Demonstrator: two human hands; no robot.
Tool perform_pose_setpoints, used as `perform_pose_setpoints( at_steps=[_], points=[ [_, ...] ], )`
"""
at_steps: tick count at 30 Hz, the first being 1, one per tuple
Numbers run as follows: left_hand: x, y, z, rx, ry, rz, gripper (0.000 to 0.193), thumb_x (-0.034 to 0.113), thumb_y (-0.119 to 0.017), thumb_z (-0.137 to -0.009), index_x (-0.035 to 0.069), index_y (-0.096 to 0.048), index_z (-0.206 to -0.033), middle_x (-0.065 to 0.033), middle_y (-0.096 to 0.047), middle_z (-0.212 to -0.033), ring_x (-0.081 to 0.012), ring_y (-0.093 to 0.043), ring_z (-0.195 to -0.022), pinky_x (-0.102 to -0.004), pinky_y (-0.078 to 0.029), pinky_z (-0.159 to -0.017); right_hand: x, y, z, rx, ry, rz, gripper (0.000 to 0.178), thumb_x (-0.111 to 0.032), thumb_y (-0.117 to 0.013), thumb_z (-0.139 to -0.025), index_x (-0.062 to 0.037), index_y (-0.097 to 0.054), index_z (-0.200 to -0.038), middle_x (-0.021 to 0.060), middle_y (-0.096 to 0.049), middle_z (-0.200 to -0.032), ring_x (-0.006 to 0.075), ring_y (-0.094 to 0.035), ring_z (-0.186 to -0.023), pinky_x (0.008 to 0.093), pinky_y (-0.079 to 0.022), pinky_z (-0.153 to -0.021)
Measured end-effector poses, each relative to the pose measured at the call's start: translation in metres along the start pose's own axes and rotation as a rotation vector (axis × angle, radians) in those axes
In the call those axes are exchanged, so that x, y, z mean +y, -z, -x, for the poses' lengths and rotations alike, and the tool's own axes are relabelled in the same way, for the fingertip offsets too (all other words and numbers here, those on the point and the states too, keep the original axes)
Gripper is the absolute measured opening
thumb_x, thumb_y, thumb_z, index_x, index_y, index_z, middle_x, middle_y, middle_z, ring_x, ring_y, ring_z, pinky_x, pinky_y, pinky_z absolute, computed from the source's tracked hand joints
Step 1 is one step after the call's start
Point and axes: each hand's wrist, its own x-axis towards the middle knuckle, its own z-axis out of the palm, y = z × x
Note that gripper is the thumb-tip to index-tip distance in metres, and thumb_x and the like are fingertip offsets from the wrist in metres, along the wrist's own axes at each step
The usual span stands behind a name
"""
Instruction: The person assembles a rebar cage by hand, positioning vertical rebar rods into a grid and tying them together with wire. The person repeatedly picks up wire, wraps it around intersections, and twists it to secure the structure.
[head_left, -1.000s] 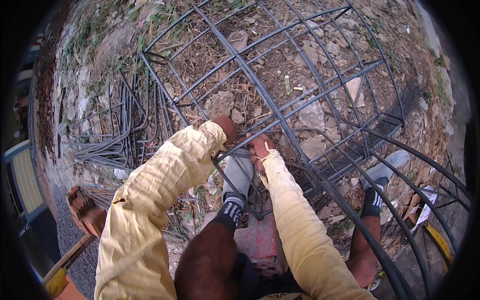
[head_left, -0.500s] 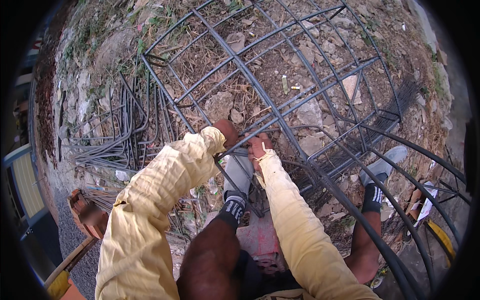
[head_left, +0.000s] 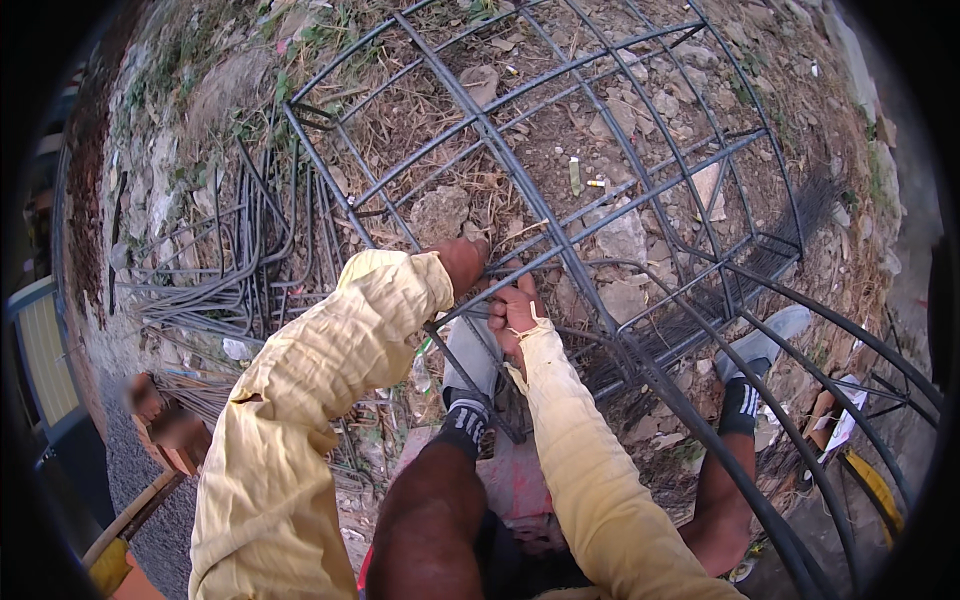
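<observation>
A cage of dark steel rebar (head_left: pixel 500 150), tied from long bars and square hoops, lies across the ground before me. Both my hands meet at its near left part, where bars cross. My left hand (head_left: pixel 463 264) is closed at the crossing, its fingertips against the steel; what they pinch is too small to make out. Just right and nearer, my right hand (head_left: pixel 514 312) has its fingers curled beside a bar, one finger reaching up toward the left hand. Whatever lies inside its grip is hidden. Long yellowish sleeves cover both arms.
Bent rebar pieces (head_left: pixel 265 265) are heaped at left. A bundle of thin dark rods (head_left: pixel 790 225) runs under the cage's right side. Long bars (head_left: pixel 720 430) extend toward the lower right past my leg. Stones (head_left: pixel 440 212) and dry grass litter the ground. Bricks (head_left: pixel 170 430) lie at lower left.
My right hand has dropped slightly and turned, one finger now raised. My left hand has shifted a little right along the crossing. The cage appears nearly unchanged.
</observation>
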Motion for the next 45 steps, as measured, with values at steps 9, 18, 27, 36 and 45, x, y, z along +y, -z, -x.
perform_pose_setpoints(
  at_steps=[9,18,27,36,45],
  points=[
    [-0.008,0.008,-0.019,-0.272,-0.181,0.010,0.032,0.032,-0.073,-0.078,0.002,-0.069,-0.089,-0.0211,-0.069,-0.081,-0.0390,-0.068,-0.083,-0.0462,-0.054,-0.071,-0.008,0.008,-0.001,-0.016,-0.075,0.043,0.057,-0.001,-0.057,-0.086,-0.0223,-0.037,-0.136,0.0035,-0.062,-0.103,0.0057,-0.041,-0.054,0.0213,-0.030,-0.041],
    [-0.018,-0.012,-0.041,-0.290,-0.206,-0.046,0.040,0.039,-0.078,-0.069,0.001,-0.074,-0.079,-0.0199,-0.068,-0.078,-0.0358,-0.069,-0.078,-0.0420,-0.056,-0.071,-0.013,0.018,-0.008,-0.073,-0.128,0.043,0.055,-0.004,-0.062,-0.088,-0.0217,-0.037,-0.134,0.0066,-0.064,-0.106,0.0053,-0.042,-0.053,0.0200,-0.031,-0.039],
    [-0.019,-0.006,-0.039,-0.266,-0.213,-0.026,0.045,0.045,-0.079,-0.070,0.002,-0.074,-0.085,-0.0195,-0.069,-0.082,-0.0372,-0.069,-0.082,-0.0425,-0.056,-0.073,-0.018,0.017,-0.009,-0.091,-0.179,0.066,0.047,-0.004,-0.063,-0.088,-0.0179,-0.042,-0.128,0.0053,-0.065,-0.102,0.0036,-0.042,-0.049,0.0183,-0.032,-0.037],
    [-0.027,0.005,-0.047,-0.500,-0.352,-0.177,0.022,0.022,-0.064,-0.077,0.007,-0.071,-0.091,-0.0185,-0.068,-0.084,-0.0359,-0.067,-0.080,-0.0439,-0.054,-0.070,-0.011,0.019,-0.020,-0.050,-0.108,-0.028,0.047,-0.003,-0.067,-0.084,-0.0145,-0.046,-0.125,0.0080,-0.066,-0.092,0.0042,-0.044,-0.052,0.0197,-0.031,-0.039],
    [-0.008,0.010,-0.041,-0.432,-0.082,-0.099,0.031,0.036,-0.071,-0.072,0.006,-0.074,-0.079,-0.0165,-0.069,-0.078,-0.0324,-0.067,-0.073,-0.0401,-0.055,-0.069,-0.011,0.015,-0.014,-0.047,-0.046,0.063,0.043,-0.003,-0.066,-0.084,-0.0103,-0.045,-0.121,0.0098,-0.065,-0.097,0.0041,-0.042,-0.050,0.0187,-0.033,-0.038]
  ],
)
